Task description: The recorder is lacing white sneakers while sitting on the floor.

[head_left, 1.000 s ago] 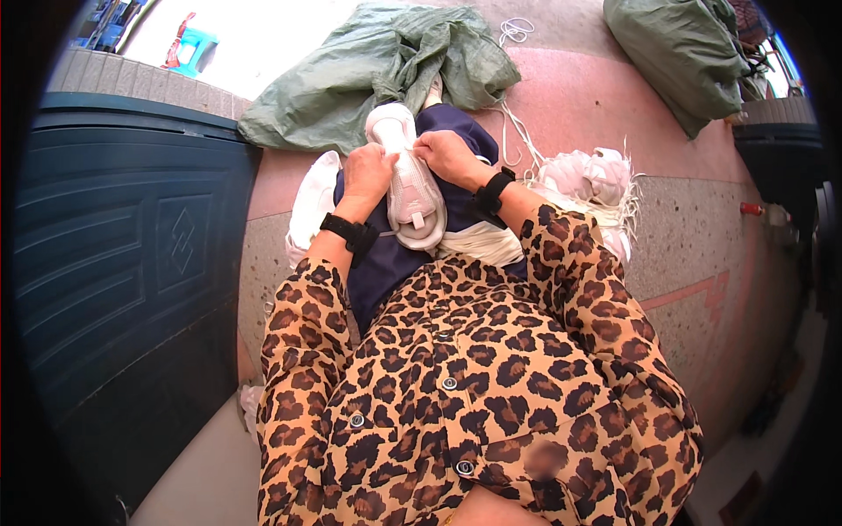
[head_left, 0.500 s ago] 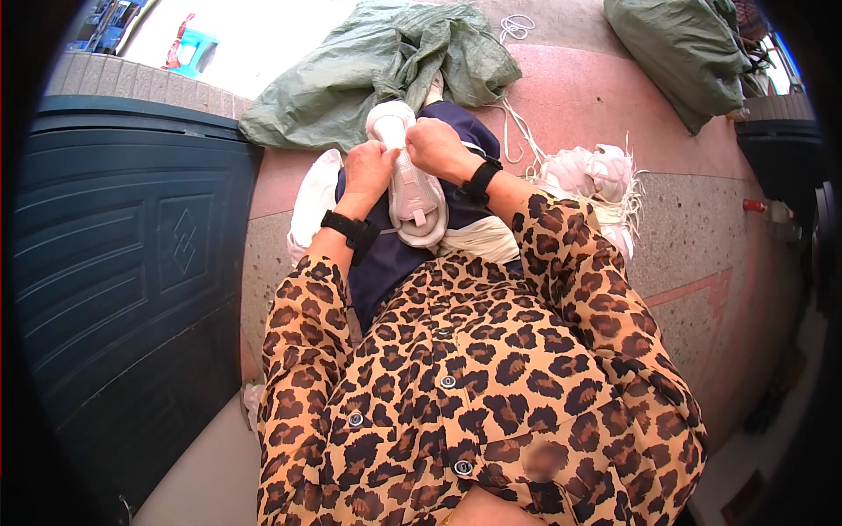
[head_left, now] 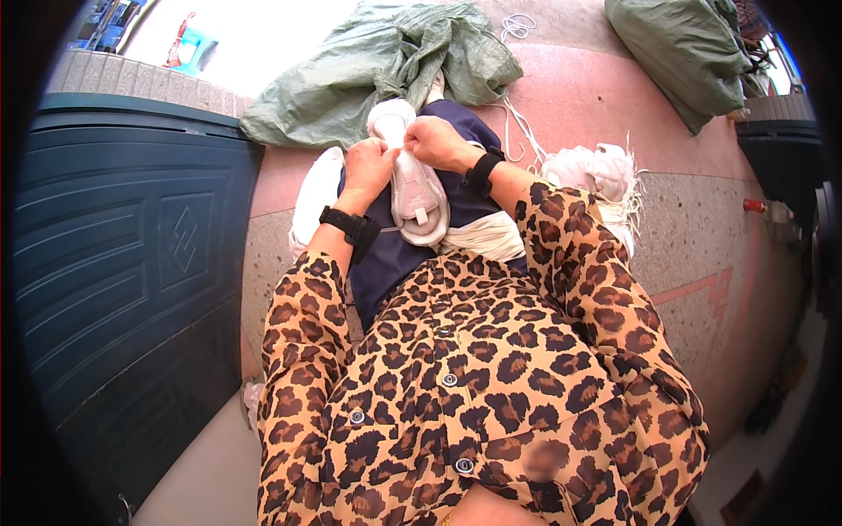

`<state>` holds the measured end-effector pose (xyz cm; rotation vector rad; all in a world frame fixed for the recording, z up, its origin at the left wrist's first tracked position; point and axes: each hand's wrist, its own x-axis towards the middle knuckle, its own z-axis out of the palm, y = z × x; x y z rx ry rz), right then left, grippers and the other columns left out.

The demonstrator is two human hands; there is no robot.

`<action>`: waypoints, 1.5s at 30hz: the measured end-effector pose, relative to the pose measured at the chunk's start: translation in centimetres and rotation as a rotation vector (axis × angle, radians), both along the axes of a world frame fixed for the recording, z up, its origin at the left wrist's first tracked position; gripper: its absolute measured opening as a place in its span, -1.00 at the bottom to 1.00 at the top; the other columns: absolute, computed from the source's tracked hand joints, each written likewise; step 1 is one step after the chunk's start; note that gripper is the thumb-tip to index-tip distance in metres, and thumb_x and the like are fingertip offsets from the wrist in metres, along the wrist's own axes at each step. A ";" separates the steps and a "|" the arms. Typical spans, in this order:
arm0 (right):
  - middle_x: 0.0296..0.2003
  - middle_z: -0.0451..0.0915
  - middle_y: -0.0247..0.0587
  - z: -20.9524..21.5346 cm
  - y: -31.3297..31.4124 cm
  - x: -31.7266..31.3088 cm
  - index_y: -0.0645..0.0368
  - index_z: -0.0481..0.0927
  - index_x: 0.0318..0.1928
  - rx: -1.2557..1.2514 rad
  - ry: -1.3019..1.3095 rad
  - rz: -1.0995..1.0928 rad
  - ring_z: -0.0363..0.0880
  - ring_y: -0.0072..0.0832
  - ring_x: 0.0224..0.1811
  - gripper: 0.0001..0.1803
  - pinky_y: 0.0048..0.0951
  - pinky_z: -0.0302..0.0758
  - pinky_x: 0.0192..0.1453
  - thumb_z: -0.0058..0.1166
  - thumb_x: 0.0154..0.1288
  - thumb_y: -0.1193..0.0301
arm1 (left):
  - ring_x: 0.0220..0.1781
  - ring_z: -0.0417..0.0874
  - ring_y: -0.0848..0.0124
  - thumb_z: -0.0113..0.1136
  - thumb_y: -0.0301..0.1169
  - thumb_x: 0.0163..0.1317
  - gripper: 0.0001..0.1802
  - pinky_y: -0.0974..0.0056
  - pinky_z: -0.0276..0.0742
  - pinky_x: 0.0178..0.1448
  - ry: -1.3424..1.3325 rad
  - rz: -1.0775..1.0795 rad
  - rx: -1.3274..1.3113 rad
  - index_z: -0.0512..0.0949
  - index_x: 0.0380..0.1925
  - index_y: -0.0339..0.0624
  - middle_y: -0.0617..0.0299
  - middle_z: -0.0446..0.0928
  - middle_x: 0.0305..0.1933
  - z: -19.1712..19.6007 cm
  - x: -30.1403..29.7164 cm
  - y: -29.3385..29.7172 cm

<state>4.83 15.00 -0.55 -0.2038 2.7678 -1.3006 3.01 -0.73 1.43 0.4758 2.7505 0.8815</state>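
A pale pink and white sneaker (head_left: 419, 195) lies lengthwise on my lap, its toe pointing away from me and its heel close to my waist. Over its lacing area my left hand (head_left: 369, 165) and my right hand (head_left: 436, 143) are both closed, fingertips pinched near each other. What the fingertips pinch is too small and covered to make out. A bundle of cream laces (head_left: 485, 238) rests across my lap just right of the heel. Left of my left hand stands a white shoe (head_left: 317, 197), partly hidden by my leg.
A heap of whitish shoes with trailing laces (head_left: 592, 171) sits on the floor to the right. One green woven sack (head_left: 324, 88) is spread beyond my feet, another green sack (head_left: 680, 57) stands far right. A dark blue panelled door (head_left: 132, 228) flanks my left side.
Both hands stay pinched at the sneaker's lacing. My right forearm has shifted slightly outward to the right; the sneaker has barely moved.
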 end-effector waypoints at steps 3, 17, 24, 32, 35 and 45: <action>-0.60 0.55 -0.09 -0.2 0.1 0.0 0.28 0.58 -0.46 -0.030 -0.035 -0.009 0.48 -0.49 -0.56 -0.84 -0.45 0.40 -0.43 0.09 -0.03 0.42 | -0.37 0.57 0.08 0.20 -0.25 -0.08 -0.74 0.13 0.45 -0.24 0.031 -0.001 -0.028 0.57 -0.57 -0.25 -0.05 0.53 -0.50 -0.1 0.0 0.0; -0.48 0.53 0.05 -0.8 -0.5 0.6 0.20 0.54 -0.34 0.002 0.229 -0.052 0.53 -0.09 -0.35 -0.82 -0.26 0.43 -0.26 -0.06 0.00 0.53 | -0.44 0.55 0.49 0.21 -0.38 0.00 -0.76 0.40 0.45 -0.29 -0.204 0.113 0.311 0.54 -0.41 -0.38 0.13 0.57 -0.47 -1.0 0.5 -0.9; -0.37 0.50 0.13 1.8 -1.6 1.2 0.25 0.42 -0.23 -0.032 0.240 0.022 0.47 -0.02 -0.20 -0.72 -0.20 0.40 -0.17 -0.03 -0.06 0.60 | -0.39 0.56 0.49 0.21 -0.43 0.00 -0.75 0.41 0.46 -0.25 -0.128 0.118 0.328 0.49 -0.35 -0.38 0.15 0.57 -0.45 -0.8 0.8 -0.8; -0.38 0.53 0.06 2.2 -1.3 1.2 0.22 0.42 -0.15 -0.003 0.061 -0.080 0.49 -0.06 -0.24 -0.68 -0.19 0.40 -0.17 0.00 0.01 0.47 | -0.40 0.50 0.14 0.07 -0.45 0.03 -0.91 0.15 0.44 -0.29 0.434 -0.347 -0.031 0.48 -0.45 -0.22 0.10 0.48 -0.53 -0.2 -0.4 -1.7; -0.40 0.54 0.01 2.8 -0.4 2.4 0.20 0.45 -0.19 -0.003 -0.011 -0.111 0.51 -0.09 -0.24 -0.66 -0.21 0.41 -0.20 0.10 -0.02 0.36 | -0.36 0.49 0.17 0.02 -0.48 0.02 -0.94 0.18 0.43 -0.27 0.610 -0.405 -0.103 0.46 -0.47 -0.19 0.09 0.48 -0.47 0.3 -1.1 -4.6; -0.55 0.45 -0.47 7.1 16.2 11.9 0.24 0.54 -0.21 -0.474 -0.426 -0.399 0.34 -0.76 -0.59 -0.73 -0.70 0.32 -0.52 0.10 0.09 0.35 | -0.45 0.57 -0.01 -0.02 -0.35 -0.01 -0.74 0.04 0.46 -0.34 0.729 1.273 -0.663 0.55 -0.59 -0.35 -0.07 0.53 -0.55 12.0 0.3 -46.4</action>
